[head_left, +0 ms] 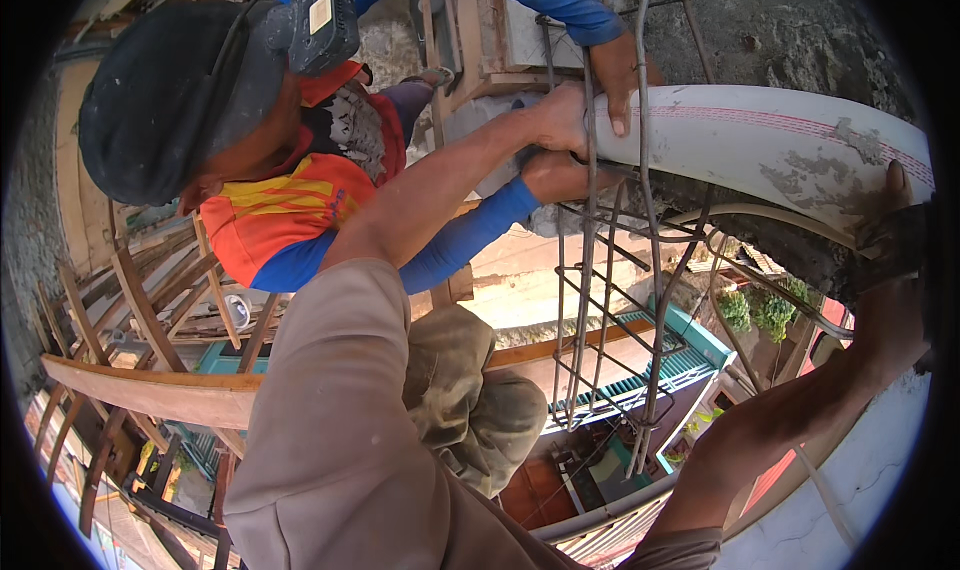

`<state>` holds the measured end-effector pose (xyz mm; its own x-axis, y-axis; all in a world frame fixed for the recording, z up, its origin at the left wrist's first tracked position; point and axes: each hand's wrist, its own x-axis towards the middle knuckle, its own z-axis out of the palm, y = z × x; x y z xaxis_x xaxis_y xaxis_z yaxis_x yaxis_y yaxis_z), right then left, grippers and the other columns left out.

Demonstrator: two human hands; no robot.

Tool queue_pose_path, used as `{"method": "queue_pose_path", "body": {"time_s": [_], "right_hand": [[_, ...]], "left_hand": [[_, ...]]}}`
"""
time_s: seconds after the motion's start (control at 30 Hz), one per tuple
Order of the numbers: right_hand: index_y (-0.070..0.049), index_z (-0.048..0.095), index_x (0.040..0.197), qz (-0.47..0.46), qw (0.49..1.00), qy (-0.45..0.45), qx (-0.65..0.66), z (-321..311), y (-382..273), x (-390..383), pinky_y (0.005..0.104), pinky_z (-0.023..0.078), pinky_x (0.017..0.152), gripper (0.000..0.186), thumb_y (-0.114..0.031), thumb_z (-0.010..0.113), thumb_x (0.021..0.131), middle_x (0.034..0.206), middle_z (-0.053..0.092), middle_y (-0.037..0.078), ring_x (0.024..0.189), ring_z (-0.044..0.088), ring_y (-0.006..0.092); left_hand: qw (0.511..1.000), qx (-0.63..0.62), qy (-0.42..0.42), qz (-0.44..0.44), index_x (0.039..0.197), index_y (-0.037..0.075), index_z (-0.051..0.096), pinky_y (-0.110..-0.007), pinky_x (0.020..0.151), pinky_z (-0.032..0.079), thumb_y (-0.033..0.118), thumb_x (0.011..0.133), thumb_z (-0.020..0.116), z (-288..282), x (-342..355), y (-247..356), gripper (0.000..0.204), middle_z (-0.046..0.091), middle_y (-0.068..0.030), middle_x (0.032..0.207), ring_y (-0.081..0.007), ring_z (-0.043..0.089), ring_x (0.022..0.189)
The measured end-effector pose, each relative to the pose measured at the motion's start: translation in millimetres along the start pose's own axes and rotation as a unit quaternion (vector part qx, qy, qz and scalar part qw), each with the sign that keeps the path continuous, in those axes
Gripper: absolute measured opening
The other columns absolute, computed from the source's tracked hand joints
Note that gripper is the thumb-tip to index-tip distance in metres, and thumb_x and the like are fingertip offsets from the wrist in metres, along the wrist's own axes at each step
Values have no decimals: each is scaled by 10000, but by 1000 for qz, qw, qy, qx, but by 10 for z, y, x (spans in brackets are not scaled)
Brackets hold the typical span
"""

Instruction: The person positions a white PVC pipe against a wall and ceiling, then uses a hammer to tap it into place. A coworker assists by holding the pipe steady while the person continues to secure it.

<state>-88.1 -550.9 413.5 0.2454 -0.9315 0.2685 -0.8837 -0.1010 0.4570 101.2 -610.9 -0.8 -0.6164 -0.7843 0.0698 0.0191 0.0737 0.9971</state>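
Head view. My left hand (560,120) is closed around the near end of the white pipe (760,140), gripping it where it passes the rebar cage (610,300). Judgement: the grip sits there to steady the pipe against the vertical bars. Left arm reaches up and forward, elbow bent, sleeve filling the lower centre of the picture.

My right hand (890,240) is at the pipe's far end, fingers curled up over its edge from below, pressed to the rough concrete underside (770,240). Judgement: it props that end up. Right forearm rises steeply from the lower right.

The pipe lies roughly level between my two hands, smeared with grey mortar.

A co-worker in a dark cap (160,90) and blue sleeves has one hand (615,75) flat on top of the pipe just beside my left, the other (560,175) under it. Judgement: sharing the load.

Below the cage: rooftops and timber scaffolding (150,390), well apart.
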Motion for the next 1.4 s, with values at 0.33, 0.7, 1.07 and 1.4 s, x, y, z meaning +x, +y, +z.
{"method": "queue_pose_path", "body": {"time_s": [0.33,0.7,1.07,1.4], "right_hand": [[-71,679,1147,97,991,54,71,-247,-571,104,438,544,813,318,-291,688,917,968,739,168,894,730,345],[53,639,983,43,963,164,209,-272,-693,106,399,593,606,211,-117,640,859,696,715,150,677,749,283],[31,709,1027,3,971,106,214,-375,-695,-1,411,615,610,274,-167,703,838,765,746,138,745,765,298],[-135,803,998,-9,968,93,233,-203,-451,34,438,635,732,194,-158,634,906,1038,793,50,972,767,239]], "left_hand": [[999,-2,-29,-38,1260,7,638,-373,1002,511,261,596,934,-6,-19,111,770,698,-138,1205,-268,656,1095],[984,100,-104,-103,1476,4,441,-365,1091,451,238,555,957,-177,114,15,1081,605,-141,1391,-278,563,1263],[979,170,-97,-64,1407,6,520,-389,1102,432,230,593,930,-123,163,-101,939,624,-147,1368,-285,560,1277],[963,266,-47,16,1367,6,554,-404,1123,407,239,610,913,178,206,-305,869,638,-157,1348,-302,559,1278]]}}
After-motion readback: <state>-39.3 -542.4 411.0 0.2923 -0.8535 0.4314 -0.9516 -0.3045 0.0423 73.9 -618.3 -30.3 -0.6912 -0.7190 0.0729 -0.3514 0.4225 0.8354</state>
